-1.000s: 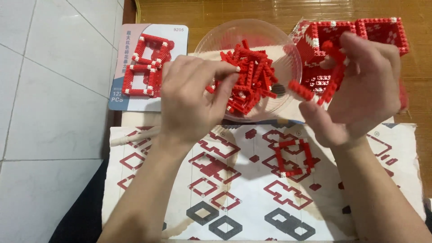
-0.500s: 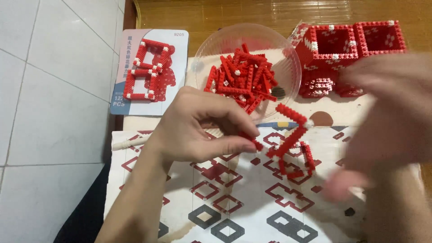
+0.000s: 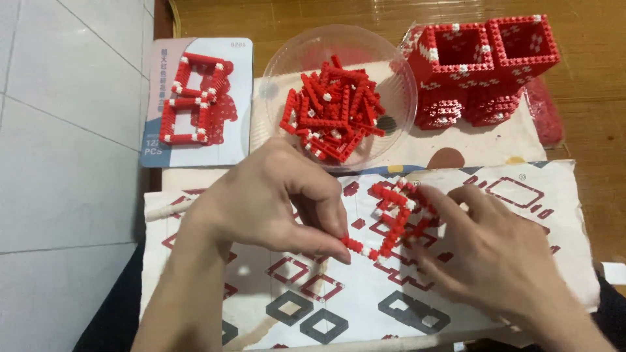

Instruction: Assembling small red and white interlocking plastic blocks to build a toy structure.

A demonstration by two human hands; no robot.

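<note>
Left hand: the left hand [image 3: 261,202] is curled over the sheet, thumb and forefinger closed to a narrow pinch on the near end of a thin strip of small red and white building bricks [image 3: 362,248].

Right hand: the right hand [image 3: 495,261] lies flat with its fingers [image 3: 450,202] spread wide over a small open frame of red and white bricks [image 3: 398,212], touching it; it is blurred, so whether any finger truly grips, I cannot tell.

Brick piece: the strip runs from the left fingertips up into the frame, which rests on the sheet just beyond both sets of fingertips.

Under the hands: a white paper instruction sheet printed with red and grey frame outlines [image 3: 521,195].

Beyond the fingers: a clear round plastic bowl heaped with loose red brick strips [image 3: 391,85] sits just past the left knuckles; a card carrying finished red frames [image 3: 235,130] lies off to the left, and a pair of tall red brick boxes, open-topped [image 3: 489,65], stands beyond the right fingertips.

Risk: I'd judge the thin strip could snap off where it joins the frame if the pinch twists while the other hand presses down.

Risk: small bricks shed here could scatter across the printed sheet and be hard to spot among the red outlines.
</note>
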